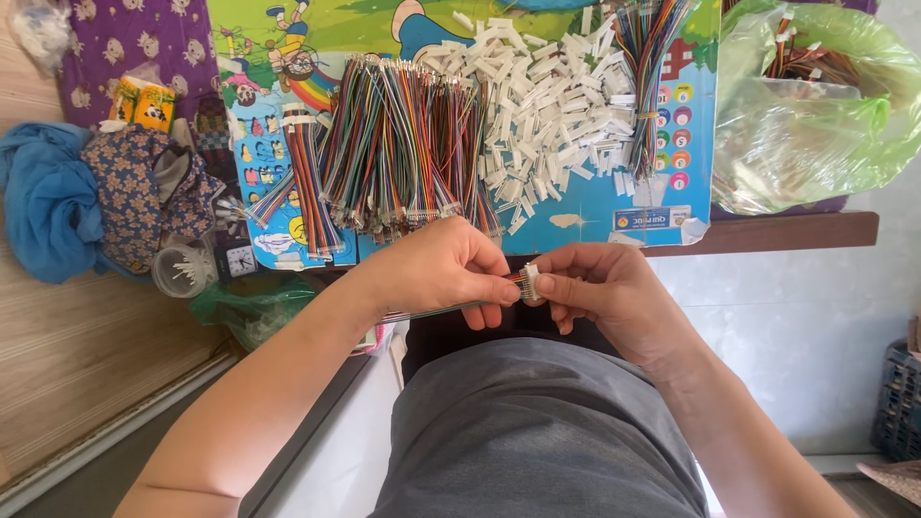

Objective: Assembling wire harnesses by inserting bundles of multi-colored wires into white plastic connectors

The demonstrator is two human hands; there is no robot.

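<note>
Two hands: brought together just above the lap, in front of the table edge.
Left hand: fingers are pinched on a thin bundle of coloured wires, which trails back under the palm towards the wrist.
Right hand: thumb and fingers are clamped on a small white connector, held at the end of the wires.
Connector: kept between both hands' fingertips, touching the wire ends.
Table: covered by a bright cartoon mat.
Wire bundles: many coloured ones are laid side by side on the mat, just beyond the left hand.
White connectors: heaped loose on the mat, right of the bundles.
Green plastic bag: set at the right end, with more wires seen inside.
Blue cloth: bunched at the far left.
</note>
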